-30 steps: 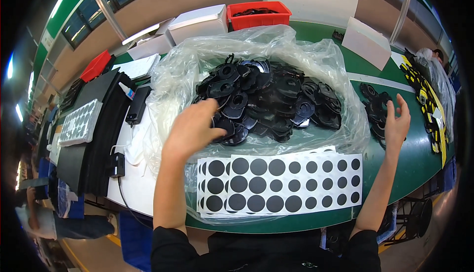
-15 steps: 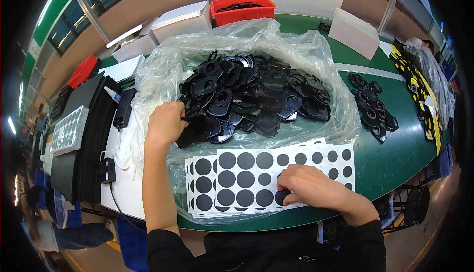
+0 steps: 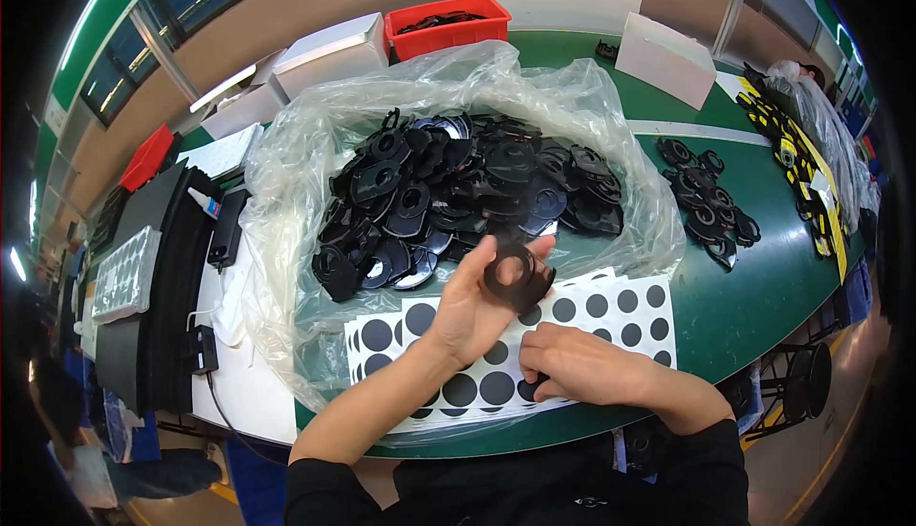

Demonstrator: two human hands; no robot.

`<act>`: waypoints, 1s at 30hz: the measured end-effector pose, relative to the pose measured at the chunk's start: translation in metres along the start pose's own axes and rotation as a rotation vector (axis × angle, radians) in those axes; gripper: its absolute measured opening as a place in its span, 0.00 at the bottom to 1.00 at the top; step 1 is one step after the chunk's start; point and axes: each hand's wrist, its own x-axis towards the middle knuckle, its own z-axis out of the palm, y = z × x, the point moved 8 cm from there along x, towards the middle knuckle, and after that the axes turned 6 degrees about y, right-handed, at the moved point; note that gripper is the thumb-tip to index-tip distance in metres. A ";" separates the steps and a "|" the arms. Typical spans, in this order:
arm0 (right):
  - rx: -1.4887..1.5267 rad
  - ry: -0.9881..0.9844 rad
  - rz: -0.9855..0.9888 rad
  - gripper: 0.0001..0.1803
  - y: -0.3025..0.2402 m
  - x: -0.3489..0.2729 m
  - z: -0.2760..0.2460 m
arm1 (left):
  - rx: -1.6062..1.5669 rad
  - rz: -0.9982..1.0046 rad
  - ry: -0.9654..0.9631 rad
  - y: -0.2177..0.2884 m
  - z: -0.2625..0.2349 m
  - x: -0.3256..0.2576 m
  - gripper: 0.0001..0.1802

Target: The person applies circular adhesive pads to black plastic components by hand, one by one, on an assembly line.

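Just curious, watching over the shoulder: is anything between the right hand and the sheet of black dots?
Nothing visible. The right hand already rests on the sticker sheet, fingers at a black dot near its lower edge. The left hand holds a black ring part above the sheet.

1. The round black plastic ring part (image 3: 516,275) is plain glossy black, like the heap of black plastic parts (image 3: 458,192) behind it.
2. The white backing sheet (image 3: 572,321) carries rows of solid black round dots.
3. The crinkled plastic bag (image 3: 286,173) is clear with whitish glare.
4. The curved table top (image 3: 763,278) is dark green.
5. The rectangular plastic bin (image 3: 447,25) is bright red.
6. The cardboard boxes (image 3: 329,49) are plain white.
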 end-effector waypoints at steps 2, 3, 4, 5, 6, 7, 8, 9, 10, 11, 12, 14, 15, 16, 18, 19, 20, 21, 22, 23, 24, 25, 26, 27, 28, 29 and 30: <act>0.026 0.041 0.019 0.14 0.000 -0.002 -0.003 | -0.302 -0.158 -0.043 -0.020 0.004 -0.004 0.29; 0.026 0.044 0.024 0.14 -0.001 -0.004 -0.004 | -0.213 -0.188 0.070 -0.028 -0.002 -0.005 0.31; -0.059 0.075 -0.040 0.13 -0.007 -0.005 -0.008 | -0.213 -0.193 0.067 -0.033 -0.008 -0.003 0.31; -0.141 0.106 -0.106 0.12 -0.014 -0.007 -0.012 | -0.210 -0.193 0.005 -0.036 -0.011 0.001 0.29; -0.141 0.108 -0.103 0.12 -0.017 -0.009 -0.015 | -0.207 -0.194 -0.058 -0.038 -0.011 0.002 0.28; -0.096 0.070 -0.101 0.12 -0.019 -0.012 -0.018 | -0.184 -0.200 0.000 -0.044 -0.018 0.002 0.29; -0.051 0.032 -0.101 0.12 -0.019 -0.014 -0.021 | -0.183 -0.201 0.001 -0.043 -0.017 0.002 0.29; -0.051 0.033 -0.101 0.12 -0.019 -0.017 -0.029 | -0.154 -0.200 0.001 -0.043 -0.016 0.002 0.30; 0.137 0.015 -0.131 0.12 -0.021 -0.020 -0.037 | -0.124 -0.199 0.001 -0.042 -0.015 0.001 0.30; 0.326 -0.004 -0.156 0.12 -0.024 -0.022 -0.045 | -0.125 -0.201 0.000 -0.042 -0.014 0.001 0.30; 0.431 0.106 -0.290 0.13 -0.031 -0.023 -0.063 | -0.102 -0.183 0.025 -0.040 -0.014 0.001 0.31; 0.660 0.310 -0.305 0.14 -0.013 -0.030 -0.085 | -0.079 -0.168 0.050 -0.039 -0.013 0.000 0.32; 0.828 0.474 -0.148 0.15 0.005 -0.027 -0.092 | -0.035 -0.189 0.085 -0.040 -0.015 -0.002 0.33; 0.990 0.637 0.016 0.16 0.022 -0.025 -0.095 | 0.009 -0.208 0.121 -0.041 -0.017 -0.003 0.33; 0.877 0.910 0.122 0.15 0.056 -0.020 -0.090 | -0.012 -0.226 0.126 -0.044 -0.014 -0.002 0.34; 0.897 0.919 0.149 0.14 0.067 -0.014 -0.080 | -0.013 -0.219 0.063 -0.045 -0.014 -0.001 0.32; 0.918 0.924 0.176 0.14 0.074 -0.009 -0.072 | -0.015 -0.210 0.002 -0.045 -0.012 -0.001 0.31; 0.918 0.927 0.178 0.14 0.074 -0.007 -0.069 | -0.015 -0.213 0.001 -0.045 -0.012 -0.001 0.31; 0.960 0.896 0.222 0.14 0.076 -0.003 -0.062 | -0.025 -0.212 0.017 -0.045 -0.013 -0.001 0.30; 1.005 0.860 0.264 0.14 0.079 0.000 -0.056 | -0.036 -0.208 0.038 -0.046 -0.015 -0.001 0.30; 1.007 0.859 0.265 0.14 0.081 0.002 -0.054 | -0.036 -0.208 0.040 -0.046 -0.015 -0.001 0.30; 0.974 0.865 0.274 0.14 0.083 0.003 -0.053 | -0.036 -0.208 0.050 -0.046 -0.015 -0.001 0.30; 0.941 0.869 0.281 0.14 0.084 0.004 -0.053 | -0.034 -0.206 0.061 -0.045 -0.016 -0.001 0.30; 0.942 0.867 0.281 0.14 0.083 0.004 -0.053 | -0.035 -0.205 0.063 -0.045 -0.017 -0.001 0.30; 0.936 0.863 0.280 0.14 0.083 0.004 -0.053 | -0.030 -0.204 0.065 -0.045 -0.017 -0.001 0.30; 0.926 0.863 0.281 0.14 0.082 0.003 -0.054 | -0.026 -0.207 0.064 -0.045 -0.017 -0.001 0.30; 0.925 0.865 0.284 0.14 0.083 0.003 -0.054 | -0.027 -0.209 0.062 -0.046 -0.017 -0.001 0.30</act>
